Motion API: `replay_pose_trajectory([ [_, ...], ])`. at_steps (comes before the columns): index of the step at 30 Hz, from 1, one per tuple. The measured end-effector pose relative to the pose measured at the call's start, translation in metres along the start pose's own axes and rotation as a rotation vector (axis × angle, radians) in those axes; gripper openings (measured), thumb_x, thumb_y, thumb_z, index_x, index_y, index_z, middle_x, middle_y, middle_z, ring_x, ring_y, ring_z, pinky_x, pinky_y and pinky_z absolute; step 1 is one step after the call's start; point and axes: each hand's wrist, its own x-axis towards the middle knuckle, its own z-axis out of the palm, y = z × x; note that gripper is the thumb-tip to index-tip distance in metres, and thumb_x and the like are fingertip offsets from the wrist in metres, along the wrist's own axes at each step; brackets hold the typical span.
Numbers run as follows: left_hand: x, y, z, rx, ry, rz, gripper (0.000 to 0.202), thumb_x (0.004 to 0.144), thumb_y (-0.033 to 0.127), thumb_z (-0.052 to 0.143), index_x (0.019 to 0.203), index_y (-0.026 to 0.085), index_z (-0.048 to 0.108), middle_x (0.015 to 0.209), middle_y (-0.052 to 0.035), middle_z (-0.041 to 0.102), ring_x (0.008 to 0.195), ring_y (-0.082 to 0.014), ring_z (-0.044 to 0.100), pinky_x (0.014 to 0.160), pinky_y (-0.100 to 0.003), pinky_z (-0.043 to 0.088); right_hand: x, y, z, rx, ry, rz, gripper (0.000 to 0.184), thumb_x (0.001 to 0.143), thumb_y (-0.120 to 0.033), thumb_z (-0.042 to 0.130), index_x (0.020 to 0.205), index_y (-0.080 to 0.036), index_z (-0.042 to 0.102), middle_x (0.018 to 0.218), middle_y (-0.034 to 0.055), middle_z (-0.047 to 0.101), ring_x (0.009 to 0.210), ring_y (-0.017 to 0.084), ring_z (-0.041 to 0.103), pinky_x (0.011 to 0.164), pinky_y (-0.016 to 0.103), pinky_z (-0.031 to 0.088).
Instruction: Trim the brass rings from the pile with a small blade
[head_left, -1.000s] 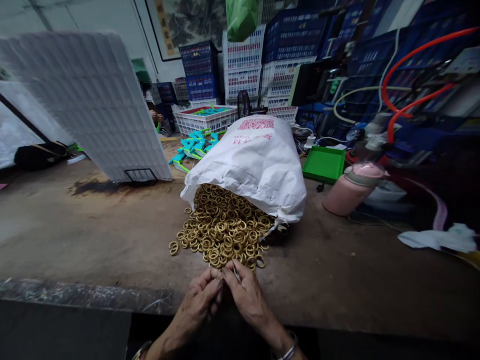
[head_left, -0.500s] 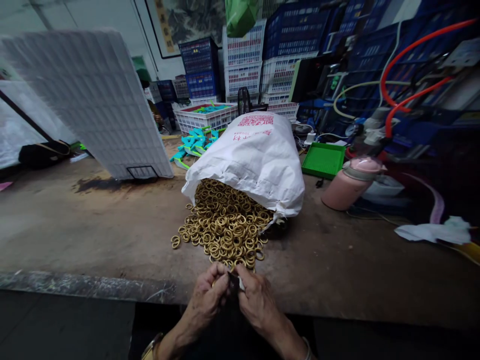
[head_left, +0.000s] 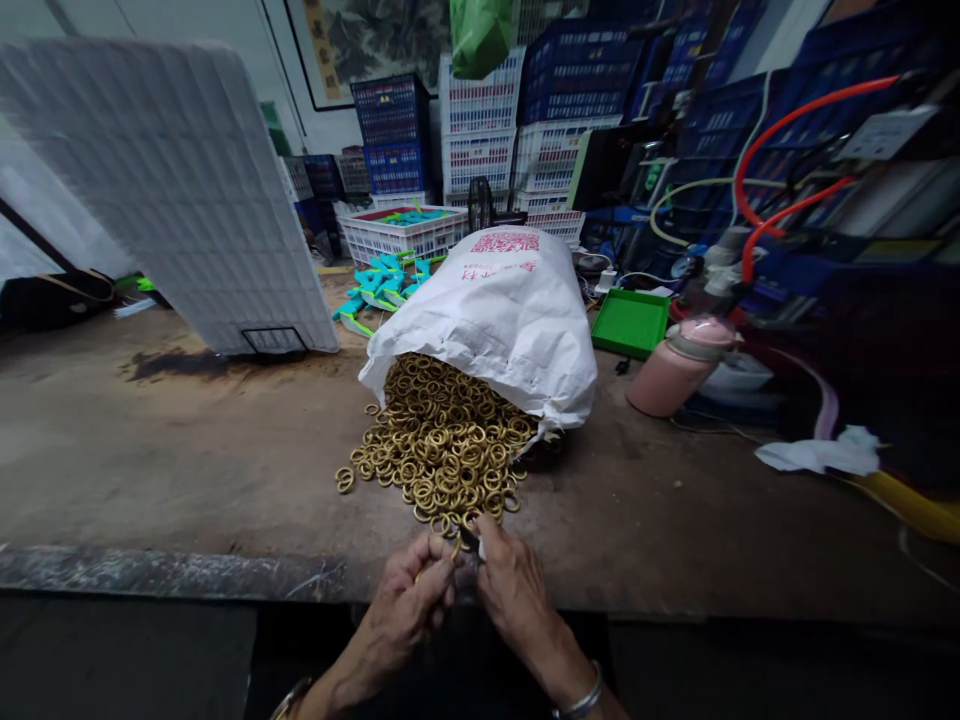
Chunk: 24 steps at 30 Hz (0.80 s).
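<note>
The two hands were held close together, just apart, at the near edge of the bench [head_left: 225,500]. A gold ring [head_left: 455,551] was pinched narrowly in the grip of the left hand [head_left: 409,590], between thumb and fingers. A small dark-and-white piece [head_left: 481,549] was clasped in the grip of the right hand [head_left: 517,590]; its full shape was hidden by the fingers. Directly beyond the fingertips, a heap of rings [head_left: 450,460] was spread on the bench from the mouth of a white sack [head_left: 495,320], which was laid on its side. To the right of the sack, a green tray [head_left: 631,322] and a pink bottle [head_left: 675,375] were placed. Turquoise clips [head_left: 379,285] were piled behind the sack's left side, near a white crate [head_left: 405,240].
</note>
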Motion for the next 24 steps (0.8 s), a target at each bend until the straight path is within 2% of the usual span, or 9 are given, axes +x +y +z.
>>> replay_pose_trajectory([
  [2, -0.006, 0.002, -0.001, -0.026, -0.061, -0.062, 0.029, 0.074, 0.047, 0.054, 0.072, 0.018, 0.047, 0.051, 0.006, 0.046, 0.035, -0.0032, 0.031, 0.033, -0.015, 0.019, 0.003, 0.011, -0.003, -0.006, 0.051, 0.091, 0.037, 0.067, 0.002, 0.036, 0.094, -0.018, 0.051, 0.076, 0.0054, 0.066, 0.069, 0.017, 0.061, 0.057, 0.023, 0.033],
  [5, -0.007, 0.001, -0.006, -0.2, -0.088, -0.135, 0.027, 0.074, 0.043, 0.057, 0.073, 0.018, 0.047, 0.053, 0.0059, 0.047, 0.035, -0.0027, 0.03, 0.032, -0.015, 0.019, 0.007, 0.025, -0.006, 0.032, 0.149, 0.151, 0.031, 0.071, -0.002, 0.038, 0.094, -0.017, 0.051, 0.08, 0.0061, 0.066, 0.073, 0.017, 0.062, 0.059, 0.023, 0.035],
  [9, 0.0, -0.007, -0.014, -0.378, -0.049, -0.174, 0.027, 0.076, 0.04, 0.056, 0.071, 0.014, 0.052, 0.067, 0.0003, 0.053, 0.043, -0.0033, 0.038, 0.035, -0.014, 0.024, 0.011, 0.031, -0.006, 0.09, 0.181, 0.178, 0.018, 0.078, -0.014, 0.04, 0.092, -0.019, 0.051, 0.08, 0.0041, 0.066, 0.071, 0.017, 0.062, 0.058, 0.023, 0.037],
  [12, 0.002, -0.011, -0.018, -0.423, -0.004, -0.21, 0.027, 0.077, 0.038, 0.055, 0.072, 0.012, 0.054, 0.069, -0.0021, 0.055, 0.047, -0.0046, 0.043, 0.036, -0.015, 0.026, 0.016, 0.027, -0.004, 0.107, 0.21, 0.158, 0.019, 0.08, -0.018, 0.042, 0.099, -0.019, 0.047, 0.087, 0.005, 0.065, 0.074, 0.017, 0.062, 0.06, 0.023, 0.038],
  [16, 0.003, -0.013, -0.024, -0.544, -0.013, -0.237, 0.017, 0.077, 0.033, 0.055, 0.078, 0.016, 0.052, 0.07, -0.0008, 0.057, 0.048, -0.0061, 0.047, 0.038, -0.015, 0.027, 0.024, 0.022, -0.004, -0.001, 0.165, 0.159, 0.027, 0.08, -0.02, 0.045, 0.107, -0.02, 0.045, 0.088, 0.0051, 0.066, 0.073, 0.018, 0.062, 0.058, 0.024, 0.036],
  [20, 0.006, -0.017, -0.029, -0.676, -0.045, -0.267, 0.016, 0.075, 0.032, 0.057, 0.081, 0.017, 0.054, 0.065, 0.0015, 0.052, 0.048, -0.0063, 0.047, 0.038, -0.016, 0.026, 0.03, 0.022, -0.004, -0.111, 0.116, 0.196, 0.024, 0.08, -0.018, 0.044, 0.102, -0.021, 0.051, 0.078, 0.0042, 0.067, 0.068, 0.018, 0.062, 0.053, 0.023, 0.032],
  [24, 0.012, -0.017, -0.028, -0.72, -0.038, -0.261, 0.018, 0.074, 0.032, 0.06, 0.073, 0.015, 0.053, 0.066, 0.0003, 0.053, 0.052, -0.0071, 0.049, 0.039, -0.015, 0.027, 0.031, 0.03, -0.001, -0.022, 0.163, 0.157, 0.024, 0.078, -0.015, 0.041, 0.096, -0.022, 0.056, 0.077, 0.0037, 0.067, 0.065, 0.016, 0.06, 0.055, 0.022, 0.034],
])
